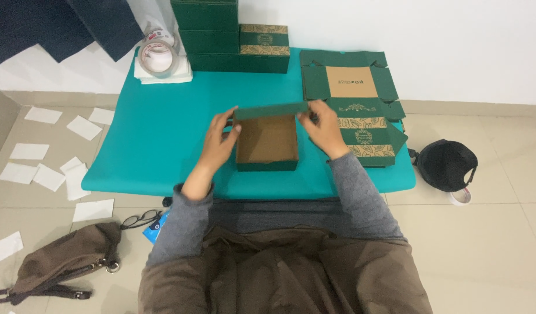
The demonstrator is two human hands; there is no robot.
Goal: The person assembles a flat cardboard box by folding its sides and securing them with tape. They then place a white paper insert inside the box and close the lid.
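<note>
One teal mat (163, 134), spread on a tiled floor (488, 244).

One open green box (266, 141), brown card inside, near the middle of the mat towards its near edge; far flap raised and folded along the top.

Left hand (220, 139): partly open, fingers curled round the left end of the flap and the box's left wall, thumb inside. Touching, not fully closed.

Right hand (325, 129): fingers bent, pinching the right end of the same flap; gripping the card edge.

One stack of flat, unfolded green box blanks (352, 87), leaf-patterned bands showing, along the right edge of the mat; count of sheets not readable.

Finished green boxes (221, 35), stacked at the far edge: at least four visible, exact count unclear.

Two rolls of clear tape (157, 55) at the far left corner, resting on one folded white cloth or paper pad (163, 75).

Off the mat, on the floor: about ten white paper slips (47, 151) to the left; one brown bag (64, 261) near left; one pair of spectacles (141, 220); one black cap (446, 164) to the right, one small tape roll (461, 196) just beside it.
</note>
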